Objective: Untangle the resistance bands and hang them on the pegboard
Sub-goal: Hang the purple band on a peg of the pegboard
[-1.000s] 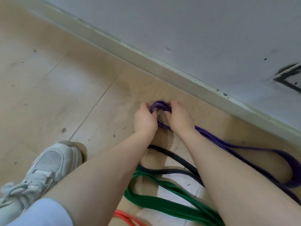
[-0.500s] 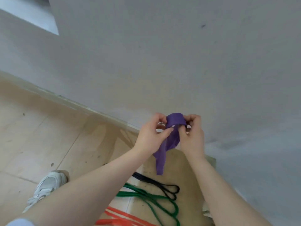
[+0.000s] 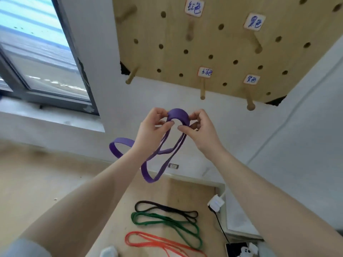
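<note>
Your fingers: the fingers of your left hand (image 3: pixel 152 127) and your right hand (image 3: pixel 201 129) are both pinched on the top loop of the wide purple rubber resistance band (image 3: pixel 178 115), one hand on each side, spreading it into an open arch.

Where the band is: held up in the air in front of the white wall, just below the bottom edge of the pale wooden pegboard (image 3: pixel 232 52); the rest of it hangs in doubled, twisted loops between your forearms, with one coil swinging out past your left wrist.

What has just changed: a second ago you were gripping this band down on the wooden floor (image 3: pixel 37 182) by the skirting; half a second ago it was bunched at chest height; now you have stood, it is raised and opened, and the pegboard has come into view.

What that means: I judge the purple band is free of the others and you are on the hanging step. The lower loops look twisted, so it may hang doubled.

Likely target: the wooden peg (image 3: pixel 250 102) at the lower right, just above your right hand, under a handwritten label (image 3: pixel 251 79) I cannot read for certain.

Pegs: every peg in view is bare; nothing hangs yet.

Left on the floor: the thin black band (image 3: pixel 167 209), green band (image 3: pixel 167 222) and orange band (image 3: pixel 157 242), laid apart in rows.
</note>
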The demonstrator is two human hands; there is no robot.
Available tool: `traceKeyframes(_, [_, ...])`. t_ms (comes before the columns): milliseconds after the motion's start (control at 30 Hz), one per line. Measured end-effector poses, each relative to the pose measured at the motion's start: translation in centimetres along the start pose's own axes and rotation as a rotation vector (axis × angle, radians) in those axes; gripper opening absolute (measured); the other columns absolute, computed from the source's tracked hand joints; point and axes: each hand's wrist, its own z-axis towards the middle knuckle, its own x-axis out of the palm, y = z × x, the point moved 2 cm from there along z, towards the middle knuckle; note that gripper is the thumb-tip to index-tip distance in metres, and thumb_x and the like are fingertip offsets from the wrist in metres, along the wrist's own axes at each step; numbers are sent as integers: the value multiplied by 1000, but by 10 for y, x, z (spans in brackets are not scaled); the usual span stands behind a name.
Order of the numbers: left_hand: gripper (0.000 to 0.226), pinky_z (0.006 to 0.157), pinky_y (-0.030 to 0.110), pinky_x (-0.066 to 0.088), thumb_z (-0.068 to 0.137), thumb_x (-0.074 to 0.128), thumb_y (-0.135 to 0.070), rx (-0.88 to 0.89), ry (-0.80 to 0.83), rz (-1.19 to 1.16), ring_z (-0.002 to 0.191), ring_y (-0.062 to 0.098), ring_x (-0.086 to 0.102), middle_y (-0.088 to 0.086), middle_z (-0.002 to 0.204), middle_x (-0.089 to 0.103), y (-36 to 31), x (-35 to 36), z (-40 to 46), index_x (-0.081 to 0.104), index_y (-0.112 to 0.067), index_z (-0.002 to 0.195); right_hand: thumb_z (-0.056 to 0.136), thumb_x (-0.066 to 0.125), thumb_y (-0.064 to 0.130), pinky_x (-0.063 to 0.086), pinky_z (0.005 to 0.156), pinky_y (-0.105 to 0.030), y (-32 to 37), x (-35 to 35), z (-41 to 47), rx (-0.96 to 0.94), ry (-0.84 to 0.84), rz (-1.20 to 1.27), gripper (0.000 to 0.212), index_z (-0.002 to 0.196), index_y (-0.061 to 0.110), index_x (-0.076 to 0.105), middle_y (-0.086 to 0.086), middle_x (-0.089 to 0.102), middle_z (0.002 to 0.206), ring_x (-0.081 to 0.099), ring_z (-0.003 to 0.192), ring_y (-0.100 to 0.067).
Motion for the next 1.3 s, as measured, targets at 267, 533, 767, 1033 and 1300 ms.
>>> traceKeyframes(267, [23,86,43,49,87,58,-6,10,123,27,85,24,60,10,99,64,-49,-8,-4,51,-29,85,82,69,22,45,68,-27,39,-5,-25,6,-68,-76,26,91,24,45,12,51,88,48,65,-12])
traceKeyframes(533, [21,85,48,53,85,64,-17,43,328,50,91,32,62,1,102,63,-60,71,14,51,-33,86,87,63,24,40,66,-26,27,-78,-42,49,-308,-39,22,87,35,44,12,53,88,46,67,-13])
traceKeyframes(767, [18,76,30,49,86,62,-14,96,375,160,77,15,54,-11,91,56,-66,167,62,50,-27,89,86,63,20,41,72,-24,-3,-169,-7,66,-409,-111,17,94,29,50,14,57,92,51,79,-17])
traceKeyframes(1033, [20,67,16,41,89,58,-15,93,202,334,82,14,54,-3,97,59,-47,230,157,53,-14,109,88,62,22,40,64,-12,-52,-217,111,78,-395,-198,21,103,11,52,3,58,90,52,76,-14])
traceKeyframes(1300, [21,82,40,46,94,44,-18,276,123,644,101,32,51,13,120,50,-1,252,160,55,-6,106,89,60,25,36,72,-20,-104,-211,123,53,-549,-447,15,94,11,65,-4,49,116,45,88,-7])
